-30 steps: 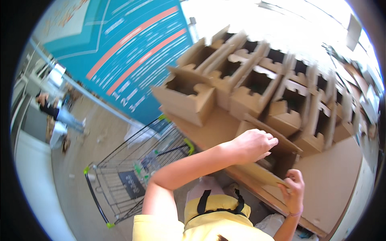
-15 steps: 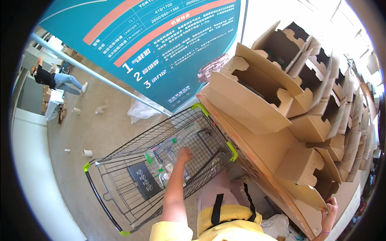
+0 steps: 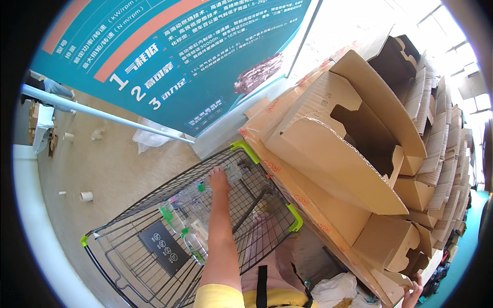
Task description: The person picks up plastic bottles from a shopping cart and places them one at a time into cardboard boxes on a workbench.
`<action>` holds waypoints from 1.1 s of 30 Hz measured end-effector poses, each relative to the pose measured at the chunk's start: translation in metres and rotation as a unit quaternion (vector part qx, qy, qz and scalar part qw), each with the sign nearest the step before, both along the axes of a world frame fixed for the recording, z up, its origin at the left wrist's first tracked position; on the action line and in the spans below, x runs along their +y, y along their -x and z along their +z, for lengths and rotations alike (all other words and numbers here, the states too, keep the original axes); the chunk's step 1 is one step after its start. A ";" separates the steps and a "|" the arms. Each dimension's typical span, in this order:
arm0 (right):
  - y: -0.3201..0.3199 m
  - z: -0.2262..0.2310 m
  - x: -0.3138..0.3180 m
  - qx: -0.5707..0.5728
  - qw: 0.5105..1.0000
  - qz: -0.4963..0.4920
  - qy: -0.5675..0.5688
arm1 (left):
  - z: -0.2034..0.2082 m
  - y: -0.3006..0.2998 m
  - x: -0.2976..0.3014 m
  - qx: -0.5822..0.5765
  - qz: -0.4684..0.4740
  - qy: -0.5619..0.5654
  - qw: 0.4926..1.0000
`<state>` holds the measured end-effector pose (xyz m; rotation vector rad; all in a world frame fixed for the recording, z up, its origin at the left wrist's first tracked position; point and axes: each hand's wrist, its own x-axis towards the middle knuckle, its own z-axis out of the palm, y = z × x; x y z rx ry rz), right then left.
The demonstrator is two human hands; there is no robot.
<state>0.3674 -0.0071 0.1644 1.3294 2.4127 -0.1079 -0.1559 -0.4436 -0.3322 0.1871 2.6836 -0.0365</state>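
My left hand reaches down into a wire shopping cart, its fingers curled over a clear plastic bottle. Several more clear bottles with green caps lie nearby in the basket, among them one bottle close to my forearm. At the lower right, my right hand grips the edge of a small open cardboard box. The lower part of this hand is cut off by the rim of the picture.
A larger open cardboard box stands at the right, with several more stacked behind it. They rest on a big flat carton beside the cart. A blue-green display panel rises beyond the cart. White plastic bags lie near my legs.
My left hand has moved farther into the cart and closed over a bottle. The head view has shifted, bringing the boxes closer. My right hand stays at the small box's edge.
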 end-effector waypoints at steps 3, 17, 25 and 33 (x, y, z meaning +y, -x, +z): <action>-0.004 -0.002 0.008 -0.019 1.000 -0.014 -0.002 | -0.033 -0.025 -0.007 0.095 -0.050 0.039 0.993; 0.013 -0.018 -0.012 0.294 0.943 0.154 -0.004 | 0.123 -0.138 0.028 0.025 0.018 -0.228 0.973; 0.008 -0.020 0.003 0.344 0.906 0.246 0.037 | 0.357 -0.175 0.072 0.174 0.134 -0.689 0.690; -0.017 -0.039 0.013 0.422 0.870 0.253 0.013 | 0.515 -0.254 0.281 -0.098 -0.167 -0.842 0.504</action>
